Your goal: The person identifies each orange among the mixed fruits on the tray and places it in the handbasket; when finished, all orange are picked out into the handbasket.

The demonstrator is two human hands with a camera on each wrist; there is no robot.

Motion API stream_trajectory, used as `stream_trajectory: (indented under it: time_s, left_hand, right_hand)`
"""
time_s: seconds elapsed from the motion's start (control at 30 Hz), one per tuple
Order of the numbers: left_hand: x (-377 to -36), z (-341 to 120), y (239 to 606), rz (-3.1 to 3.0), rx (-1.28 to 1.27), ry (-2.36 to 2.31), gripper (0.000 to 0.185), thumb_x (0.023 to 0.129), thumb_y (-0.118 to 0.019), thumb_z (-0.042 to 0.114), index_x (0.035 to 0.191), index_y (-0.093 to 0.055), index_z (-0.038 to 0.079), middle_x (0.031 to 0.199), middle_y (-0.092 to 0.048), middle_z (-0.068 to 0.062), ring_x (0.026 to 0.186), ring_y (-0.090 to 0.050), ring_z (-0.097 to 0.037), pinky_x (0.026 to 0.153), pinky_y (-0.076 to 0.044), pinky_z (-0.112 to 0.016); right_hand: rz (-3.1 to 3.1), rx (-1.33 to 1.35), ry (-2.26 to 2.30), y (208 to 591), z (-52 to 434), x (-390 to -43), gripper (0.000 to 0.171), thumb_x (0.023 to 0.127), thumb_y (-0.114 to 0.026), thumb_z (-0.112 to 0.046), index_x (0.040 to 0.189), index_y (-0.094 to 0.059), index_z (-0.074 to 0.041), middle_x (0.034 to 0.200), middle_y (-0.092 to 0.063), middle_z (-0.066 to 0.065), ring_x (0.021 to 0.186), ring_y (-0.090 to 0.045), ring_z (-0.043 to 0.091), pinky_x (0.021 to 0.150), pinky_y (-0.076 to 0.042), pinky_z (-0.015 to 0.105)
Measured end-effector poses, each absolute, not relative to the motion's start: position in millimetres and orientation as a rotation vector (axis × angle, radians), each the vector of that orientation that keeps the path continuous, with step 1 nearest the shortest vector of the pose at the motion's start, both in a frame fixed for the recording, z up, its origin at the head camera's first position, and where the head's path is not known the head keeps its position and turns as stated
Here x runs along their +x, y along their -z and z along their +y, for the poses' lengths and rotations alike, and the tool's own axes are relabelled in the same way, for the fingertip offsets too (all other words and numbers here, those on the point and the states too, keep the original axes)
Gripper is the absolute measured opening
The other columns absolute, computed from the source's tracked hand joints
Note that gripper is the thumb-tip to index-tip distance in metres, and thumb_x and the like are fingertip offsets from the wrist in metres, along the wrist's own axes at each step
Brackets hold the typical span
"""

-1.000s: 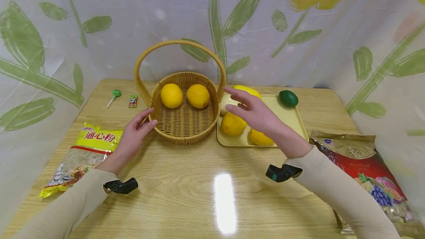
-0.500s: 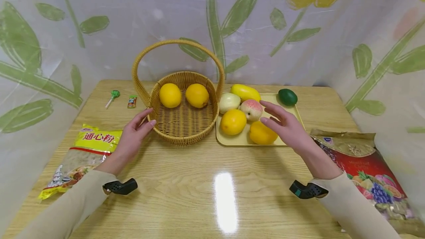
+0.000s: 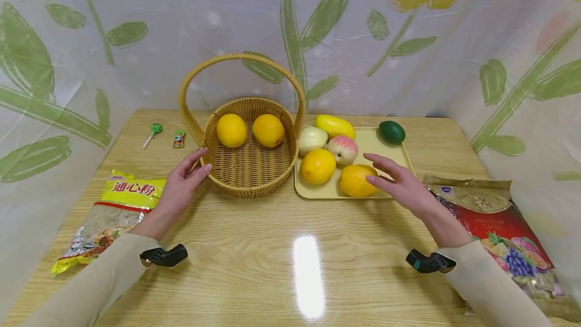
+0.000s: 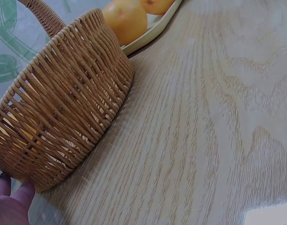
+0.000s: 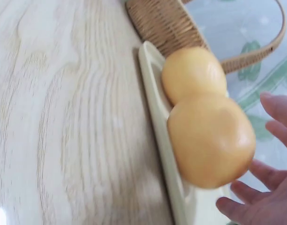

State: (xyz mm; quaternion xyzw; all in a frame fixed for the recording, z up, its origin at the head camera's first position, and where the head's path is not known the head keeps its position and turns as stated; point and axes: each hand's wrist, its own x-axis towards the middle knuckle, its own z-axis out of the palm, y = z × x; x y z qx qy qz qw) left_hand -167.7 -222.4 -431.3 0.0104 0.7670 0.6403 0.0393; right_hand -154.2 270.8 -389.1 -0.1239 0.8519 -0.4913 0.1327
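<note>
A wicker basket [image 3: 247,185] with a tall handle holds two oranges [image 3: 231,130] at its back. My left hand [image 3: 183,183] rests open against the basket's left wall [image 4: 64,122], fingers straight. Right of the basket a pale yellow tray [image 3: 386,145] carries two oranges, a peach [image 3: 343,149], a pale apple [image 3: 312,139] and a yellow mango [image 3: 335,126]. My right hand [image 3: 395,180] is open with fingers spread, just right of the nearer orange [image 3: 356,180] [image 5: 211,138], close to it; I cannot tell whether it touches.
A green avocado [image 3: 392,131] lies at the tray's back right corner. A yellow pasta bag [image 3: 109,211] lies at the left, a red and gold bag [image 3: 495,226] at the right. A green lollipop [image 3: 154,132] and a small candy [image 3: 179,139] lie at the back left.
My right hand has moved from over the tray beside the basket rim, right and toward me, to the nearer orange's right side. The left hand and basket stay still.
</note>
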Motion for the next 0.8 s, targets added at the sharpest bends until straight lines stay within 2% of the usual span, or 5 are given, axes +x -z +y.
stream_trajectory:
  time_s: [0.2,0.33,0.6,0.8]
  left_hand:
    - [-168,-223,432,2.339,0.035,-1.979,0.063,0.099,-0.058,0.035,0.154,-0.033,0.015,0.163,-0.015,-0.005,0.147,-0.017,-0.028,0.110,-0.035,-0.024]
    - [-167,-222,431,2.342,0.030,-1.975,0.063,0.099,-0.058,0.036,0.154,-0.033,0.016,0.163,-0.015,-0.005,0.147,-0.017,-0.028,0.109,-0.035,-0.024]
    - [-167,-222,431,2.335,0.030,-1.980,0.064,0.099,-0.058,0.037,0.154,-0.032,0.014,0.163,-0.015,-0.005,0.147,-0.017,-0.028,0.108,-0.036,-0.024]
    - [-167,-223,432,2.331,0.028,-1.990,0.064,0.099,-0.058,0.035,0.154,-0.033,0.014,0.163,-0.015,-0.005,0.147,-0.017,-0.028,0.108,-0.036,-0.023]
  right_hand:
    - [2.377,-0.402,1.399,402,275,-160,0.054,0.098,-0.060,-0.033,0.148,-0.044,-0.021,0.159,-0.026,0.007,0.145,-0.018,0.037,0.114,-0.018,0.065]
    - [2.360,-0.467,1.398,408,274,-164,0.049,0.098,-0.061,-0.029,0.145,-0.049,-0.022,0.159,-0.025,0.009,0.146,-0.017,0.036,0.116,-0.015,0.064]
    - [2.391,-0.470,1.426,409,269,-165,0.045,0.097,-0.063,-0.027,0.140,-0.053,-0.021,0.148,-0.039,0.006,0.133,-0.034,0.031,0.113,-0.025,0.056]
    - [2.435,-0.388,1.416,407,268,-163,0.047,0.096,-0.065,-0.031,0.140,-0.053,-0.018,0.145,-0.039,0.009,0.129,-0.034,0.033,0.109,-0.028,0.055]
